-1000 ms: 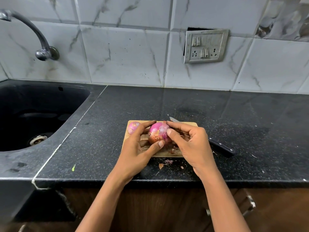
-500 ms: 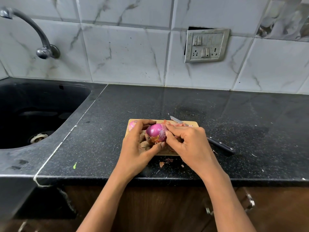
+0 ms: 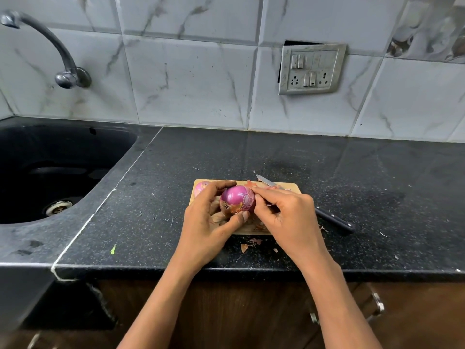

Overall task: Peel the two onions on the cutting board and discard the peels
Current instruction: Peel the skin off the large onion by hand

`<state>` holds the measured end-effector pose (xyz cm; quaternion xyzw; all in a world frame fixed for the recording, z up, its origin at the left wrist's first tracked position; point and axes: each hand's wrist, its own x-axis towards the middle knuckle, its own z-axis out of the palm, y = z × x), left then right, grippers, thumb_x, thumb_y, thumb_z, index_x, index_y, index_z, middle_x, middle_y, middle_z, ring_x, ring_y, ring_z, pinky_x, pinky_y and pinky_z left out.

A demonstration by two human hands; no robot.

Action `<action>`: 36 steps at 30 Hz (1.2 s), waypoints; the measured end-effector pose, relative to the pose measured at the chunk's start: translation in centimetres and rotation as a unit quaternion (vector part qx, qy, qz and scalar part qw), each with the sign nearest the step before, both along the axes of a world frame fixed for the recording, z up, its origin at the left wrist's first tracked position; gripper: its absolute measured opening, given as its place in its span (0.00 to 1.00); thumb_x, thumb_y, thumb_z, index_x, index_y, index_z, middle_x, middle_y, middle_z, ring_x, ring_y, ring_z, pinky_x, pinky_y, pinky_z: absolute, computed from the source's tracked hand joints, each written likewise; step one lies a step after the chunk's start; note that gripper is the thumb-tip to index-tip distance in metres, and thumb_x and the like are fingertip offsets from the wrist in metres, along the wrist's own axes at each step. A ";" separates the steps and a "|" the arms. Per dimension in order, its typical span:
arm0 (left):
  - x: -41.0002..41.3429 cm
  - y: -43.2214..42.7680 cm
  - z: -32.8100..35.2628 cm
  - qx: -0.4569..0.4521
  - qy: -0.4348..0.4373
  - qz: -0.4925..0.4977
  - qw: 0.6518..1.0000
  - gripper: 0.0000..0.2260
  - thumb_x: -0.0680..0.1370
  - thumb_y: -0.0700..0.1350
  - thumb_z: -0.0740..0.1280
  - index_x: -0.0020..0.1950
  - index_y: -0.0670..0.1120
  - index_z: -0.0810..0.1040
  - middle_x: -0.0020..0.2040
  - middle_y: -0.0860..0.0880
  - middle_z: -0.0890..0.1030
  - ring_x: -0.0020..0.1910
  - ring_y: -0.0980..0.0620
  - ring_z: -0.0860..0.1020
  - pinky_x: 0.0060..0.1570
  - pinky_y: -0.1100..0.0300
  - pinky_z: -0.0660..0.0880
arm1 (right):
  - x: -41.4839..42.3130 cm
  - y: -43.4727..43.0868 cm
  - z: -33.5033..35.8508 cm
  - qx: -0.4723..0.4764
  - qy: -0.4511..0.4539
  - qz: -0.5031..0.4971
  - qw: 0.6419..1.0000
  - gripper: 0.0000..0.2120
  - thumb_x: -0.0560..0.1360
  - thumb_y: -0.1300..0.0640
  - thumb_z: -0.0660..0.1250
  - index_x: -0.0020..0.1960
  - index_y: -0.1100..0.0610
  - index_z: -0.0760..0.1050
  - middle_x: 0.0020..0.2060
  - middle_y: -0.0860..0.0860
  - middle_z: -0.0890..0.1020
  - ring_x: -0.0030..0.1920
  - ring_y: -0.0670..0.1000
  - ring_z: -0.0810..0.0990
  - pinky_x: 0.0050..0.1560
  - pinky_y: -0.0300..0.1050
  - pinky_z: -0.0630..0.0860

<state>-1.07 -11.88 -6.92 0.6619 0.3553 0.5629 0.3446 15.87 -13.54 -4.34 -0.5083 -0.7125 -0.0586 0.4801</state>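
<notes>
My left hand (image 3: pixel 206 222) grips a red onion (image 3: pixel 236 201) just above the small wooden cutting board (image 3: pixel 293 188), thumb under it and fingers over its far side. The top of the onion shows glossy purple; brown papery skin still clings low on its left. My right hand (image 3: pixel 286 217) pinches the skin at the onion's right side. A second onion (image 3: pixel 201 186) lies at the board's far left corner, mostly hidden behind my left fingers. Loose peels (image 3: pixel 259 224) lie on the board under my hands.
A black-handled knife (image 3: pixel 332 217) lies across the board's right side, blade (image 3: pixel 266 181) pointing to the back. Peel scraps (image 3: pixel 247 245) sit on the black counter near its front edge. A black sink (image 3: pixel 45 172) with a tap (image 3: pixel 50 49) is at the left.
The onion has been turned in my hands, and more bare purple surface now faces up. Both hands stay over the board.
</notes>
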 end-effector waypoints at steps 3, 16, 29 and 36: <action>-0.1 0.1 -0.1 -0.008 -0.008 0.003 1.000 0.22 0.72 0.38 0.79 0.64 0.48 0.78 0.55 0.53 0.83 0.52 0.56 0.84 0.52 0.59 0.82 | -0.1 -0.2 -0.1 -0.011 0.017 0.022 1.000 0.13 0.76 0.57 0.71 0.59 0.57 0.84 0.54 0.50 0.87 0.56 0.42 0.83 0.61 0.33 0.75; -0.2 0.2 -0.1 0.005 0.022 0.025 0.999 0.24 0.70 0.41 0.81 0.63 0.50 0.79 0.58 0.56 0.82 0.58 0.54 0.82 0.60 0.50 0.80 | 0.7 0.1 0.4 -0.029 0.013 0.064 0.997 0.10 0.76 0.61 0.74 0.57 0.57 0.85 0.51 0.47 0.87 0.56 0.36 0.80 0.61 0.41 0.78; -0.1 0.1 0.1 0.009 0.021 0.027 0.999 0.24 0.70 0.42 0.81 0.63 0.50 0.79 0.58 0.56 0.82 0.57 0.55 0.82 0.57 0.55 0.81 | -0.2 0.0 -0.1 0.066 -0.050 -0.021 0.996 0.05 0.72 0.64 0.75 0.47 0.58 0.85 0.40 0.50 0.86 0.39 0.49 0.84 0.38 0.48 0.82; 0.0 0.0 0.2 0.014 0.016 0.029 0.999 0.23 0.69 0.41 0.82 0.62 0.49 0.79 0.55 0.56 0.83 0.54 0.59 0.83 0.51 0.69 0.77 | -0.8 0.5 -0.9 0.090 -0.059 -0.066 0.992 0.05 0.73 0.64 0.73 0.48 0.60 0.81 0.42 0.51 0.85 0.42 0.49 0.82 0.41 0.40 0.77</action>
